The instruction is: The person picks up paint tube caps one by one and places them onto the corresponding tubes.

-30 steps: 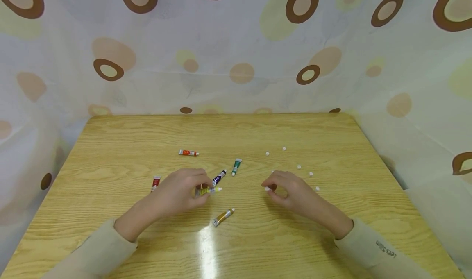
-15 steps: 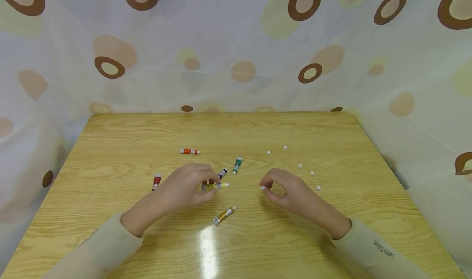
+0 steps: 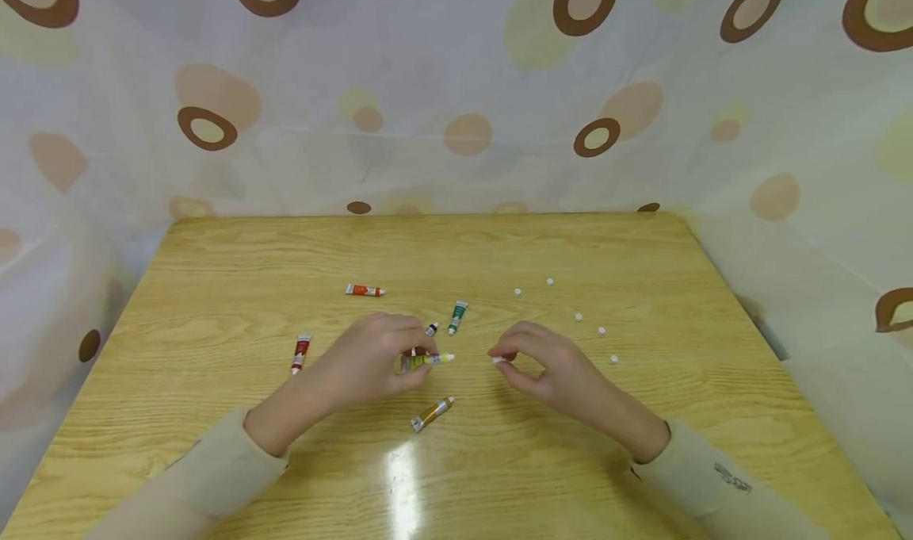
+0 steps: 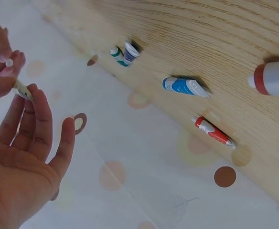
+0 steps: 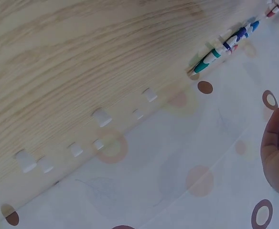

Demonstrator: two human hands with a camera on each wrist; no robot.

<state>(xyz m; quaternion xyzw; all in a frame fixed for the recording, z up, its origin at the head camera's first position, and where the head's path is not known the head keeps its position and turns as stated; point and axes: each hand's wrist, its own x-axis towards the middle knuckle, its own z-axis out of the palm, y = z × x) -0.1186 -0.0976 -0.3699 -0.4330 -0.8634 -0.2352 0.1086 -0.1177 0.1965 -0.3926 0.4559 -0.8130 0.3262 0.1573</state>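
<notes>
White pinched cap (image 3: 497, 359) shows in head view, not right wrist

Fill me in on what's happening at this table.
A person's left hand pinches a small yellow tube, its white tip toward the right hand, which pinches a small white cap. Tip and cap are apart at this moment. More tubes lie on the table, among them a green tube and a gold tube. Loose caps lie scattered over on the person's right.

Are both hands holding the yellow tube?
No, only the left hand pinches the yellow tube; the right hand pinches a small white piece.
</notes>
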